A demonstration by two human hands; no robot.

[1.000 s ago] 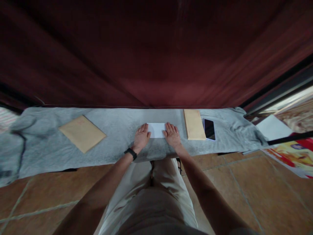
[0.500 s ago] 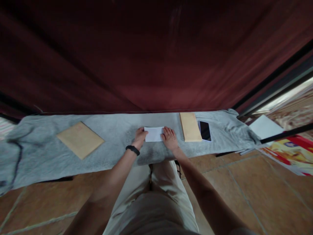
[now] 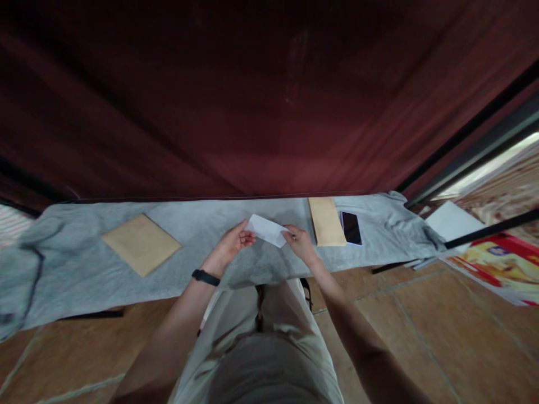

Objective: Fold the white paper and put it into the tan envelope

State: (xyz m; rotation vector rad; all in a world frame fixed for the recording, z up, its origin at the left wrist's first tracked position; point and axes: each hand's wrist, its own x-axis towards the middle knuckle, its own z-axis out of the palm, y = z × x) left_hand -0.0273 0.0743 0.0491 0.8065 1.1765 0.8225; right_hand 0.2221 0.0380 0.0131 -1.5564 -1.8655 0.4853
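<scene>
A white folded sheet of paper is held just above the grey cloth, slanting down to the right. At its left end is my left hand, thumb along the upper side and fingers curled beneath, closed on the edge. My right hand pinches the opposite end between thumb and fingers. To the right of that hand lies a narrow brown envelope, with a dark-screened phone beside it. Farther left, a wider brown envelope rests at an angle on the cloth.
The grey cloth covers a long narrow surface against a dark red fabric wall. A dark frame bar stands at the right, near white sheets and a red and yellow printed package. Brown tiles form the floor.
The paper has come up off the cloth and turned so its right end dips. My left hand has rolled palm-up and moved slightly left; my right hand went from flat to pinching.
</scene>
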